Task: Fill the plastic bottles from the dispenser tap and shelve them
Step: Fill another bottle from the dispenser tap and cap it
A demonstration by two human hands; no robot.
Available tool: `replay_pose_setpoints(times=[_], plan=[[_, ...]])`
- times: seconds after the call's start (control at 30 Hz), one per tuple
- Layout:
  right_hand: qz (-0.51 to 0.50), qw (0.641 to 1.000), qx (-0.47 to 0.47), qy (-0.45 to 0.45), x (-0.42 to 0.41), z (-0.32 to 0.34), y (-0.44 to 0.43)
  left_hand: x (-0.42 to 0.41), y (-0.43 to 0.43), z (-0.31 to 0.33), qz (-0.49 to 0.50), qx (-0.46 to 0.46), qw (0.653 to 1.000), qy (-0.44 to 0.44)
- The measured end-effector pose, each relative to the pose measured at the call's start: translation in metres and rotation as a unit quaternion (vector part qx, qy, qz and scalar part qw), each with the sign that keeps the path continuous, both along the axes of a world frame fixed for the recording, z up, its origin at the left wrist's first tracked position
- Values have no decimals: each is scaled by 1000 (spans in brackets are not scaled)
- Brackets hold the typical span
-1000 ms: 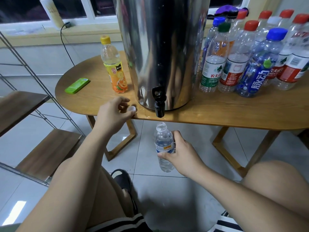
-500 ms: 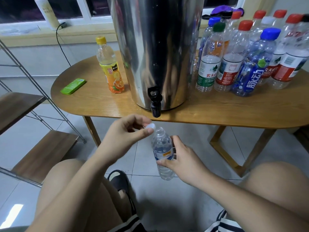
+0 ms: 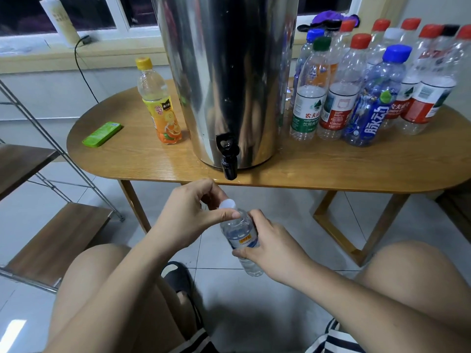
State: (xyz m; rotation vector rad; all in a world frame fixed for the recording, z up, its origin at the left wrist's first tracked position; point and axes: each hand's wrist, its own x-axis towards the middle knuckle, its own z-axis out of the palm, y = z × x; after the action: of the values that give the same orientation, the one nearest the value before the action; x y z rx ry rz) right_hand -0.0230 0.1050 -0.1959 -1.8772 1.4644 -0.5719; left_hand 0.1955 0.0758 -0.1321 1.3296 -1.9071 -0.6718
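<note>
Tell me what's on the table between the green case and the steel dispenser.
One orange drink bottle with a yellow cap stands upright between the green case and the dispenser, as the head view shows.

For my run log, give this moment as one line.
stage: capping | left hand: pinches white cap at bottle top | right hand: grips small bottle | place: below tap

The person wears shorts (image 3: 196,343) striped in black and white (only the hems show, at the bottom edge) and a black slide sandal (image 3: 178,277) on one foot. The left hand (image 3: 184,216), right hand (image 3: 271,248), forearms and knees are bare.
</note>
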Motion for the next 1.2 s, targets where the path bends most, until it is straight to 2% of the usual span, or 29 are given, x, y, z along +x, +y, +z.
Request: replay_pose_setpoints(times=[0.1,0.3,0.63,0.83,1.0,1.1,1.2], plan=[[-3,1000,-11,10,0,1,0,0,0,-1,3,-19,1000,-20],[-10,1000,-7,2,2,0,-1,6,-1,3,-19,27,999,-2],[-10,1000,-4,2,-1,2,-4,10,0,-1,-73,26,996,-51],[-1,1000,-17,21,-2,3,-2,4,-1,5,-4,13,998,-56],[7,999,-25,46,-1,2,-1,6,-4,-1,14,-11,997,-78],[2,999,-20,37,-2,1,-2,7,-4,-1,-26,-6,997,-69],[-2,1000,-15,24,-2,0,-3,9,-3,1,-85,56,994,-33]])
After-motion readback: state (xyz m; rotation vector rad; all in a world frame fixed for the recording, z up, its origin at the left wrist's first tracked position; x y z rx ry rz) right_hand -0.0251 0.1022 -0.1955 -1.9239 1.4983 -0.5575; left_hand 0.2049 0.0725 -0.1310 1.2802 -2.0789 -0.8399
